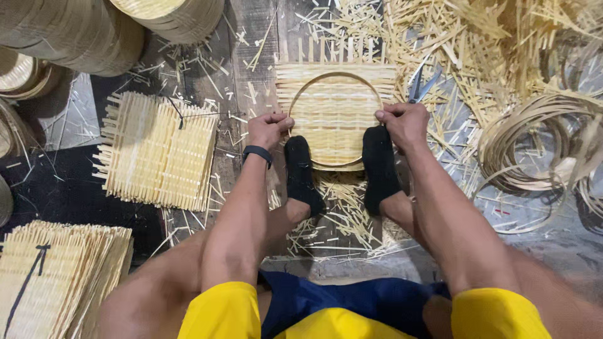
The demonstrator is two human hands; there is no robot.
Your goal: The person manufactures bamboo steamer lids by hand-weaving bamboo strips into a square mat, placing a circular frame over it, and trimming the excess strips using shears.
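Note:
A round bamboo hoop (335,75) lies on a square woven bamboo mat (336,100) on the floor in front of me. My left hand (267,127) pinches the hoop's left rim. My right hand (404,123) grips the hoop's right rim. Both my feet in black socks (300,172) press on the mat's near edge, one under each hand. A dark band sits on my left wrist.
A stack of woven mats (157,150) lies to the left, another tied bundle (56,276) at the lower left. Finished round trays (81,31) are piled at the top left. Loose bamboo strips (477,37), scissors (422,86) and coiled hoops (540,144) lie right.

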